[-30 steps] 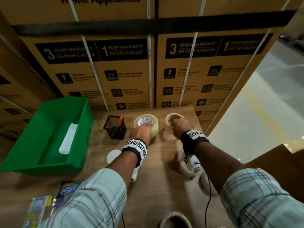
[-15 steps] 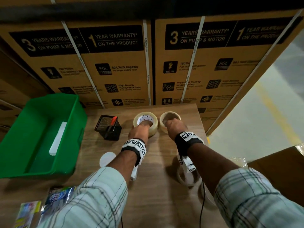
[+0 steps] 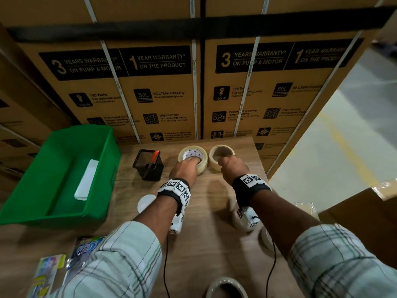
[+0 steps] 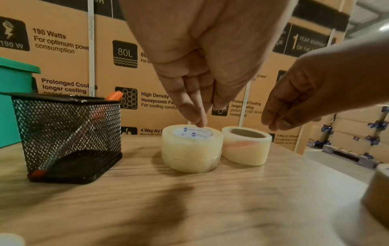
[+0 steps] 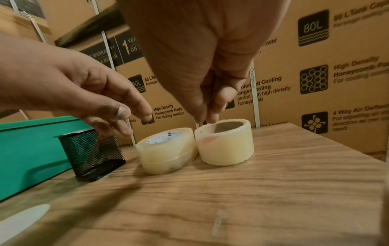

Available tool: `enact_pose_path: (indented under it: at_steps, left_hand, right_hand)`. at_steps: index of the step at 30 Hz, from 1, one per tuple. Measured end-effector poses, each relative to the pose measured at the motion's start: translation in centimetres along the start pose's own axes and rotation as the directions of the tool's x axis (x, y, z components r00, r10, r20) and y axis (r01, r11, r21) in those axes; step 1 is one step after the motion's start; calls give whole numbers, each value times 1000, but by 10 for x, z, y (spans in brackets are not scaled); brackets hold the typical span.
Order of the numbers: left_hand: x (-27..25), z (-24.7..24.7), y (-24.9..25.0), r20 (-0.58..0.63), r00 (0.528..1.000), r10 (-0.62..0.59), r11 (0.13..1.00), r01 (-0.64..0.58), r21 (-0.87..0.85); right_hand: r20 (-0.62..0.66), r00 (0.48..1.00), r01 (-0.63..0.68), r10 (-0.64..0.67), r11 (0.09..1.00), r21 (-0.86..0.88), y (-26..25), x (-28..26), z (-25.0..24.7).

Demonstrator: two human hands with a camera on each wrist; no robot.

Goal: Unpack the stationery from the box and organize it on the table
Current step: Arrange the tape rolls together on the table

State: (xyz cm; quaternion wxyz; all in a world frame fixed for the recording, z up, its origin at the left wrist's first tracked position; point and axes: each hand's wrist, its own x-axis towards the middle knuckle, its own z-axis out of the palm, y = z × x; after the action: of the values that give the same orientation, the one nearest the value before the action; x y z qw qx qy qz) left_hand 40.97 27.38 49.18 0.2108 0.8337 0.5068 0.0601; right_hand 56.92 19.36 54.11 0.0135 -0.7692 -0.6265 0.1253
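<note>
Two clear packing-tape rolls stand side by side at the table's far end. The white-cored roll (image 3: pixel 203 163) (image 4: pixel 191 151) is on the left and the brown-cored roll (image 3: pixel 214 162) (image 5: pixel 225 146) on the right. My left hand (image 3: pixel 184 168) (image 4: pixel 197 119) points straight fingers down onto the white-cored roll's top rim. My right hand (image 3: pixel 232 166) (image 5: pixel 205 116) hangs over the brown-cored roll. Its loosely bent fingertips are at that roll's near rim and grip nothing. An open cardboard box (image 3: pixel 365 211) sits at the right.
A black mesh pen holder (image 3: pixel 148 166) with an orange-capped pen stands left of the rolls. A green bin (image 3: pixel 107 168) holding a white block (image 3: pixel 87 181) is further left. More tape rolls (image 3: pixel 225 287) and packets (image 3: pixel 49 274) lie near me. Stacked cartons wall the far edge.
Both hands have eased off the two rolls, fingers straightening and drawing back slightly. The rolls now stand closer together.
</note>
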Motion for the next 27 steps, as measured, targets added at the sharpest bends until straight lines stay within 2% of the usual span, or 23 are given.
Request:
enact_pose_path:
  at_steps: [4,12,14,18,27]
  left_hand:
    - [-41,-20,19,29,997,72,997,-72,-1]
    - [-142,-48,21,149,969,198,978,-206,41]
    - [-173,-44,18,174,956,234,968,-246,46]
    - [-224,-21,7,253,941,226,970,-242,36]
    - [-290,18,-8,303,918,254,955,-288,72]
  right_hand:
    - [-41,999,9,-9,1000,-3,-11,-36,-4]
    - [-50,989,137,-137,991,-2,-51,-126,-1]
    - [-18,986,163,-164,986,-19,-62,-155,5]
    - [-17,981,193,-193,981,-33,-75,-208,29]
    - [76,990,127,-122,989,-69,-79,-298,95]
